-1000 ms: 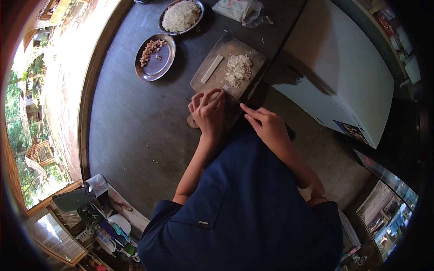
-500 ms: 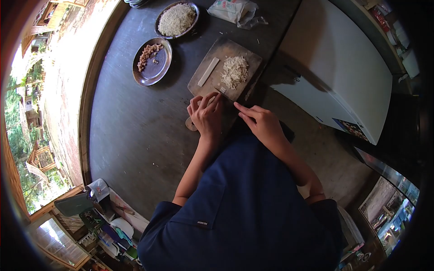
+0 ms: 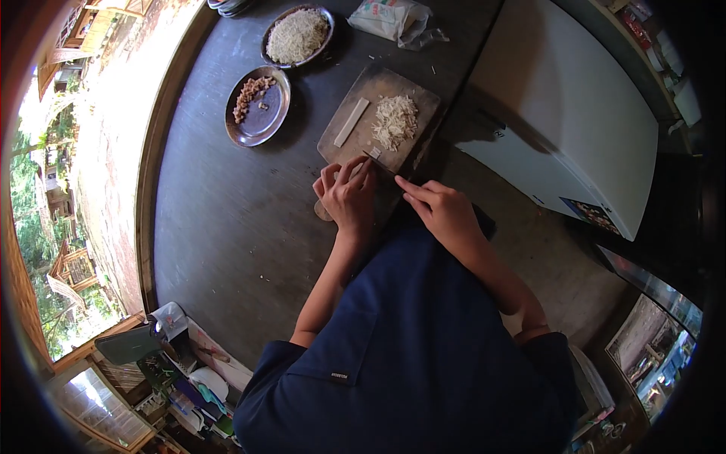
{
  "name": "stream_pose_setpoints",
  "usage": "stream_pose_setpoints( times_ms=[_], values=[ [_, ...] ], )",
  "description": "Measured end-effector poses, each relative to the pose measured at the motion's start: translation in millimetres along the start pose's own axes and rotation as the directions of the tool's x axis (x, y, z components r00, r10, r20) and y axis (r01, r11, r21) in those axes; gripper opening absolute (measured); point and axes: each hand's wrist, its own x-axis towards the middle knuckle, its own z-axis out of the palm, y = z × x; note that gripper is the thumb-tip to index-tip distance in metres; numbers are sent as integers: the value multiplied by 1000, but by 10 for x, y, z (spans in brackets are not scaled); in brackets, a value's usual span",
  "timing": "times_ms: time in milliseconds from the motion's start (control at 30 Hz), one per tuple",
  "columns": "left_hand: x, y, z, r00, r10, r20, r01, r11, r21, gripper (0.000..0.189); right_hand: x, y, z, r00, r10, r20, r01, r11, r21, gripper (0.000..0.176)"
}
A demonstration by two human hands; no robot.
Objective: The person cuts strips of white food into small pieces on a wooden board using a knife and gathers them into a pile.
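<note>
1. A person in a dark blue shirt (image 3: 408,356) stands at the dark bench (image 3: 227,219), leaning over a wooden cutting board (image 3: 344,147).
2. The left hand (image 3: 346,195) rests on the near end of the board, its fingers bent in a claw with the tips pressing down. Whatever lies under them is hidden, so I cannot tell whether it has hold of anything.
3. The right hand (image 3: 448,213) is closed on a knife (image 3: 382,166), with the forefinger stretched along the back of the blade. The handle is buried under the palm.
4. The thin dark blade slants across the near end of the board, and its tip is just beside the left fingertips.
5. A small pale scrap (image 3: 374,152) lies on the board, close to the blade's tip.
6. Farther up the board sits a heap of pale shreds (image 3: 395,121), with a long pale strip (image 3: 352,122) lying apart to its left.
7. On the bench to the left of the board stands a metal plate (image 3: 265,125) with a few brownish chunks at its far side.
8. Beyond that is a second plate (image 3: 297,35) heaped with fine pale shreds, and a crumpled plastic bag (image 3: 393,15) lies to its right.
9. A large white appliance (image 3: 567,113) stands at the right of the bench.
</note>
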Motion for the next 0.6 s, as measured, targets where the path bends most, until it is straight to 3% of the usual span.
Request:
stream_pose_setpoints(
  times_ms=[133,333,433,600],
  values=[
    [-13,-1,15,1000,-11,10,12,1000,-23,14,-2,25,-21,999,33,23,-32,999,-13,40],
    [1,-27,5,1000,-14,16,14,1000,-15,14,144,52,132,996,-51,-71,53,998,23,40],
    [-26,-7,13,999,-30,26,31,999,-32,14,-5,19,43,998,54,31,-55,998,14,38],
    [-5,12,-5,999,-47,23,48,998,-42,14,101,65,132,999,-14,-52,16,999,31,40]
  ],
)
